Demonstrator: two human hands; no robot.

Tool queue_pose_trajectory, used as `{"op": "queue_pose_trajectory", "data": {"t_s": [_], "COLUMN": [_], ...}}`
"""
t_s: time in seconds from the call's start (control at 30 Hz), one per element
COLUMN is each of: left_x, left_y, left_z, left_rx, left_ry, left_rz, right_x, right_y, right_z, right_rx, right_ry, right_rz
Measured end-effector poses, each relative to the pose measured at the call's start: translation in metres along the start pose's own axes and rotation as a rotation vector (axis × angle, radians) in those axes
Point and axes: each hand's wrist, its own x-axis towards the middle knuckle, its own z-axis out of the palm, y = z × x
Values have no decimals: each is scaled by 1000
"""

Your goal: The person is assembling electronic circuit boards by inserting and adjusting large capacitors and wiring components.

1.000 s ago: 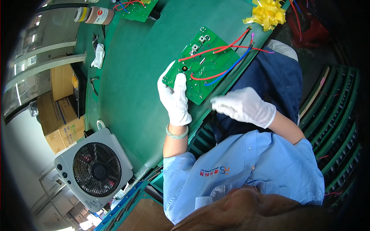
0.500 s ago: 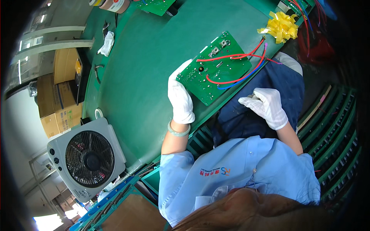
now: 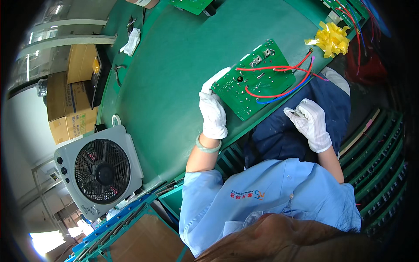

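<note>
A green circuit board [image 3: 257, 83] lies tilted at the table's near edge, its solder joints facing up. Red wires [image 3: 279, 95] and a blue wire [image 3: 275, 101] run from it toward the right. My left hand [image 3: 213, 111], in a white glove, grips the board's left edge, with thumb and fingers partly hidden. Over my lap, apart from the board, is my right hand [image 3: 310, 124], also gloved. Its fingers are curled into a pinch; whatever may be between them is too small to make out.
A yellow ribbon bundle [image 3: 330, 40] sits at the right table edge near more wired boards [image 3: 342, 11]. Another green board [image 3: 192, 5] is at the far side. Pliers [image 3: 131, 25], a white glove [image 3: 131, 42] and a grey box fan [image 3: 104, 172] stand left. Green racks [image 3: 375, 161] are right.
The whole view has shifted slightly. My left hand keeps its hold on the board. My right hand has turned a little, its curled fingers pointing further up toward the board.
</note>
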Motion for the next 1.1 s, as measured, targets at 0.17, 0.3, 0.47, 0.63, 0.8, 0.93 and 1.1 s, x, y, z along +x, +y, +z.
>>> {"op": "queue_pose_trajectory", "data": {"t_s": [0.17,0.3,0.47,0.63,0.8,0.93,1.1], "left_x": [0,0,2,0,1,1,2], "left_y": [-6,-2,-4,-7,-5,-7,-13], "left_z": [-2,-3,-2,-9,-7,-6,-10], "left_rx": [50,157,172,82,53,105,100], "left_ry": [70,91,97,68,95,161,179], "left_rz": [-27,-30,10,-66,-70,-77,-93], "right_x": [6,3,3,2,2,4,6], "right_y": [-12,-10,-10,-7,-1,3,6], "right_z": [4,4,1,3,7,6,5], "right_rx": [159,270,285,288,260,242,262], "right_ry": [59,41,25,-27,0,-23,-54], "right_rz": [82,132,150,145,36,31,61]}}
